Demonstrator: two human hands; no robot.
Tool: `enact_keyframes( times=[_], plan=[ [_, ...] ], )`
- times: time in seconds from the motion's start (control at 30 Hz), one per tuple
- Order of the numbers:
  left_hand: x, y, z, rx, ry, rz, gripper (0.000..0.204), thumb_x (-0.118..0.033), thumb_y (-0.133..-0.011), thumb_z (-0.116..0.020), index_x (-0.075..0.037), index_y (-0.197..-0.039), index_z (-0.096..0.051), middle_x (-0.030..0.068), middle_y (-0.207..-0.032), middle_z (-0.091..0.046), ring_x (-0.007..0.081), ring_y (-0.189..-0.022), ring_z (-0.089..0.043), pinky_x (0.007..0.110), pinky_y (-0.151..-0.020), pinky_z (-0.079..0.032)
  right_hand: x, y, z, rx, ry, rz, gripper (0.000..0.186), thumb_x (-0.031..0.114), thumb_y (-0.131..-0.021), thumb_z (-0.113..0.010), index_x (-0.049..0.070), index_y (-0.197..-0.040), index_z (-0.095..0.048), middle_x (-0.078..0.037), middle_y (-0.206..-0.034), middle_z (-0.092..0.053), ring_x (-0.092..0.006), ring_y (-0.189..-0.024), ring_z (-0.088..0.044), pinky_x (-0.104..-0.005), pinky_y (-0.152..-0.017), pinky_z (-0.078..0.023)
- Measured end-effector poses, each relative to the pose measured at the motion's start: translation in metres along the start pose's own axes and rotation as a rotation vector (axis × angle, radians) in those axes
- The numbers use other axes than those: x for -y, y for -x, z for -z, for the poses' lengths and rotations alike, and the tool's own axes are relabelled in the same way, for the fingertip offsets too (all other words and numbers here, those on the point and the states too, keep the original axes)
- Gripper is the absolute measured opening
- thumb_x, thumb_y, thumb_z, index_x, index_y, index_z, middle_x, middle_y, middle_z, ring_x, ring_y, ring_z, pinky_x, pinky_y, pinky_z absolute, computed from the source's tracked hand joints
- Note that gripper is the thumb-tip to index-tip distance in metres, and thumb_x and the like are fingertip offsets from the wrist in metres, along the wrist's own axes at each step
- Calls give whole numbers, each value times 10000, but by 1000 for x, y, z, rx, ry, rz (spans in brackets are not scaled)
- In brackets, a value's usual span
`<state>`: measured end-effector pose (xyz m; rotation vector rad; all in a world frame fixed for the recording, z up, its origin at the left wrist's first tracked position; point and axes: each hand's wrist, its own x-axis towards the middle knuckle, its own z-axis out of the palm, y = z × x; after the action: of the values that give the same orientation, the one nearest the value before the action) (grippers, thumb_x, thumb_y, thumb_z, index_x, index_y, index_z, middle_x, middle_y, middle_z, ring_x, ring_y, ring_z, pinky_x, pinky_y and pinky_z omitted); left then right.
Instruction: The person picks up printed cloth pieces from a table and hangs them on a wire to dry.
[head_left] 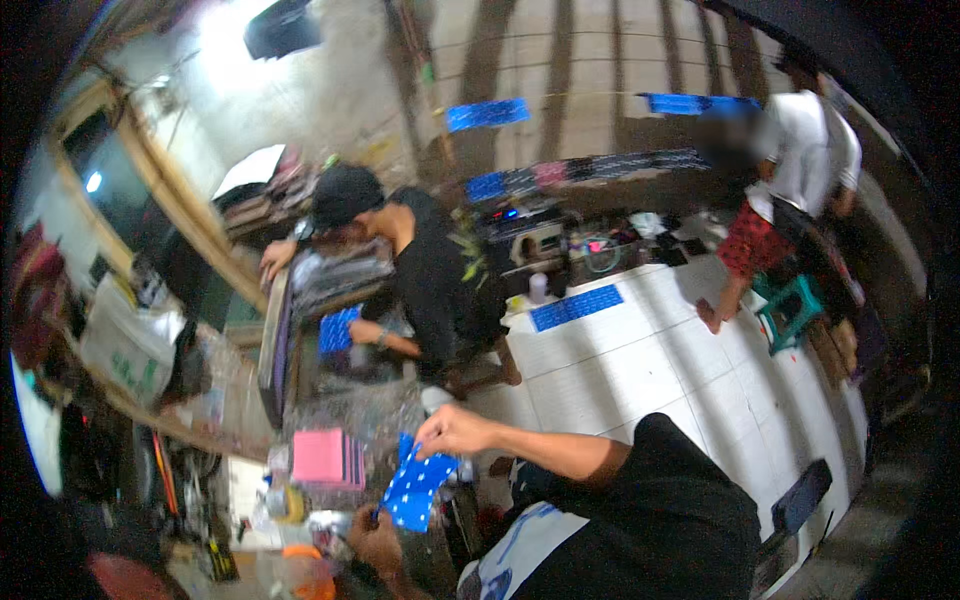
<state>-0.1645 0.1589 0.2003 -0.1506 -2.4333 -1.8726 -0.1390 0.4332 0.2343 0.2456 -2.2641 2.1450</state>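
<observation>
Clock positions taken from the blue sheet, white-spotted, held up at a slant over the near part of the surface.

Right hand: at 1 o'clock, forearm running in from 3 o'clock, elbow bent; fingers and thumb closed together on the sheet's upper edge. Left hand: at 7 to 8 o'clock, low, beside the sheet's lower left corner; fingers curled, blurred, so cannot tell how firmly they grip, if at all.

Edges: pink stack at 10 o'clock, only a narrow gap from the sheet. Orange container at 8 o'clock, near the left hand. Upright frame at 10 to 11; co-worker leans in at 12. Widest open room: tiled floor, 1 to 3 o'clock, beyond the forearm.
</observation>
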Motion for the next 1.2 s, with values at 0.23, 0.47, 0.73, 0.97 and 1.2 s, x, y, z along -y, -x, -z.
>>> enact_keyframes(
  times=[0.23,0.47,0.73,0.97,1.2],
  plan=[
    [-7,23,9,-47,-14,-15,182,1,-794,-657,3,-965,-596,35,-827,-628,107,-714,-579,247,-651,-471,-39,-12,-30,43,-36,-168,94,82,-821,-671,21,-886,-701,-7,-765,-671,-57,-670,-579,-216,-596,-461],
    [37,70,26,-424,67,260,180,8,-792,-642,-5,-964,-591,12,-829,-587,93,-716,-546,240,-661,-459,-86,-35,-68,385,-336,-318,345,36,-830,-660,15,-1163,-571,-49,-939,-663,-105,-870,-606,-242,-742,-493],
    [73,130,56,-762,141,447,270,67,-807,-566,6,-1067,-522,96,-927,-610,135,-820,-577,249,-761,-462,-287,-40,-6,569,425,-598,485,194,-784,-702,-47,-1174,-544,-167,-871,-676,-191,-693,-664,-309,-628,-536],
    [82,131,52,-904,-138,657,299,86,-804,-548,6,-1090,-518,106,-960,-598,149,-851,-568,266,-754,-459,-367,-2,36,284,854,-637,258,213,-785,-608,-26,-853,-677,-215,-847,-674,-333,-784,-663,-402,-727,-519],
    [67,117,30,-997,-190,765,270,80,-809,-537,20,-1073,-537,94,-986,-584,165,-879,-553,288,-820,-437,-373,-84,4,124,782,-327,209,187,-808,-586,-9,-876,-614,-190,-754,-611,-349,-712,-599,-440,-684,-471]
  ],
)
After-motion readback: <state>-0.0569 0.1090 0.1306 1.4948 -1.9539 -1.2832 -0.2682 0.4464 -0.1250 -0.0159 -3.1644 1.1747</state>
